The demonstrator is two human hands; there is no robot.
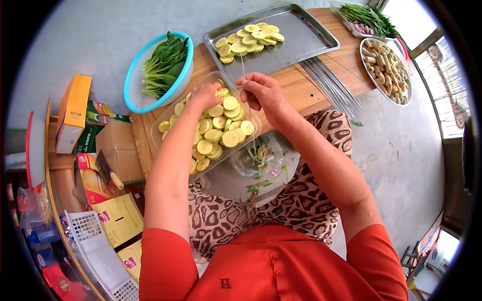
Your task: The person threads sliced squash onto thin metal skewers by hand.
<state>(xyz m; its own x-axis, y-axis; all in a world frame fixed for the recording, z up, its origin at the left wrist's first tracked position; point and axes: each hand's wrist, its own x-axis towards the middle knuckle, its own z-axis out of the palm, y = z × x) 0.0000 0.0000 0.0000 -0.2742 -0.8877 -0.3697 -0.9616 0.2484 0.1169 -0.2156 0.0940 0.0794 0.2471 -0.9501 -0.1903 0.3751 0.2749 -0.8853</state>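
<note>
A clear plastic container (154,134) full of pale yellow-green vegetable slices (221,131) rests on the wooden board (296,85) in front of me. My left hand (203,95) reaches into the slices at the container's far end, fingers closed on one. My right hand (263,91) hovers just right of it, pinching a thin metal skewer (245,65) that stands nearly upright. Beyond them a steel tray (301,35) holds several skewered slices (248,37).
A bundle of bare skewers (334,88) lies right of the tray. A blue-rimmed bowl of leafy greens (163,67) sits at the left. A round plate of pale pieces (386,70) and a tray of greens (364,17) are at the far right. Boxes and a cleaver (106,170) crowd the left.
</note>
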